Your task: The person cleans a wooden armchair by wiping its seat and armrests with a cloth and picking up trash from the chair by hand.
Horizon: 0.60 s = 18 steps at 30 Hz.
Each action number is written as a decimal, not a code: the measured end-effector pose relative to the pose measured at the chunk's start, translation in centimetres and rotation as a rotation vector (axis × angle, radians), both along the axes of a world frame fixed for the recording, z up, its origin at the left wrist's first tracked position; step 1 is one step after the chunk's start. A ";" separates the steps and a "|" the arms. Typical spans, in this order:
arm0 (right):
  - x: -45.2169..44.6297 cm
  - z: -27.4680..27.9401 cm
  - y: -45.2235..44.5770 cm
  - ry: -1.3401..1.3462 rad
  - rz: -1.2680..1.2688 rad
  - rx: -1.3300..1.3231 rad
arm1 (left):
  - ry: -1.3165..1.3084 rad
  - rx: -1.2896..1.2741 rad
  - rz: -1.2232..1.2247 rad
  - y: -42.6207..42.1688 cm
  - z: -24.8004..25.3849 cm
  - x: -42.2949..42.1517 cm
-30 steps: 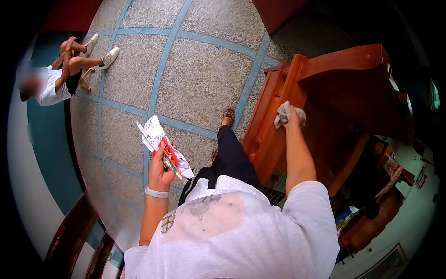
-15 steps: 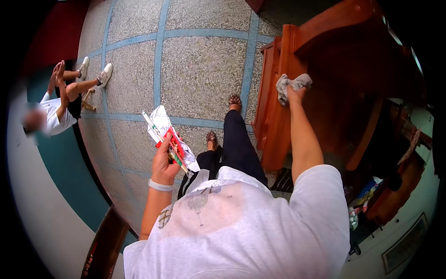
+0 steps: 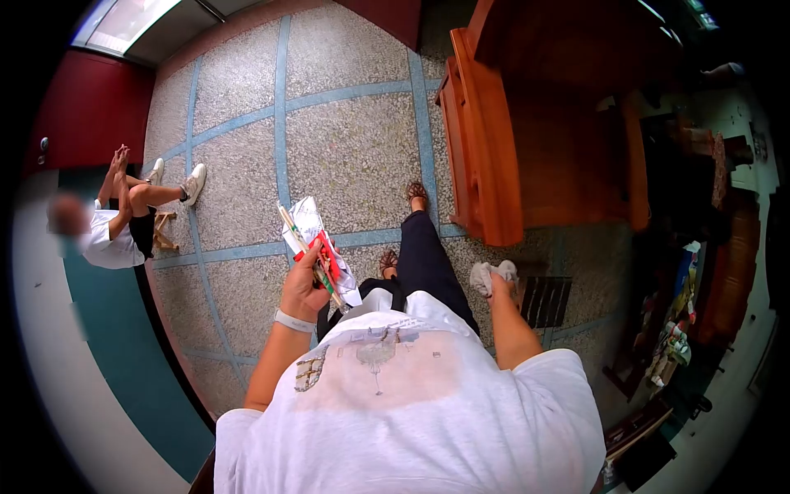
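Held in my left hand (image 3: 303, 290) is a bundle: a white crumpled wrapper (image 3: 308, 217), something red (image 3: 327, 257) and thin long sticks (image 3: 292, 224). Its fingers are wrapped round the bundle, in front of my body. My right hand (image 3: 501, 290) grips a grey cloth (image 3: 485, 278), low at my right side above the floor. The cloth is apart from the wooden bench (image 3: 494, 148), just below its near end.
A person (image 3: 111, 235) in a white shirt sits on a small wooden stool (image 3: 164, 232) at the left. A dark slatted grate (image 3: 546, 301) lies on the floor right of the cloth. Colourful items (image 3: 675, 346) and dark furniture stand at the far right. A red door (image 3: 95, 107) is upper left.
My right hand has come off the wooden bench with the cloth and dropped back toward my body. The view has shifted. My left hand still holds the bundle.
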State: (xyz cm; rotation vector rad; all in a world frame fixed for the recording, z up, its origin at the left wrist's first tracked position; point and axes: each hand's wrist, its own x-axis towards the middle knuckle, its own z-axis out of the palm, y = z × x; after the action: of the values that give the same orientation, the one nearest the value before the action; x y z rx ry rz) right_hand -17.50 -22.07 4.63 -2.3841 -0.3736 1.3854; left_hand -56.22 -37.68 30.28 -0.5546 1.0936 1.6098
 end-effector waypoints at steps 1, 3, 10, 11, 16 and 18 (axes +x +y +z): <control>-0.4 3.6 -1.1 0.185 -0.166 -0.006 | 0.003 -0.022 0.035 -0.6 -0.3 0.2; 5.0 -0.4 -3.4 0.364 -0.142 -0.076 | -0.010 -0.034 0.068 -1.8 -1.1 1.1; 6.5 7.6 -5.9 0.386 -0.133 0.016 | -0.029 0.073 -0.070 -3.1 -1.4 2.4; 7.3 7.5 -5.9 0.436 -0.113 0.017 | -0.011 0.092 -0.066 -3.2 -1.5 2.5; 10.7 9.0 -7.8 0.586 -0.114 0.098 | 0.015 0.162 -0.152 -3.6 -1.4 4.1; 11.9 10.2 -9.0 0.537 -0.122 0.117 | 0.072 0.151 -0.204 -3.3 -1.6 5.1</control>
State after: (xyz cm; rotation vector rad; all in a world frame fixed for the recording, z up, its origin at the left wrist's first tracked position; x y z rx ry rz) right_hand -5.59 -31.12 14.81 -1.8123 -0.1532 1.8074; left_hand -51.11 -41.01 28.70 -0.2779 1.0368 1.5271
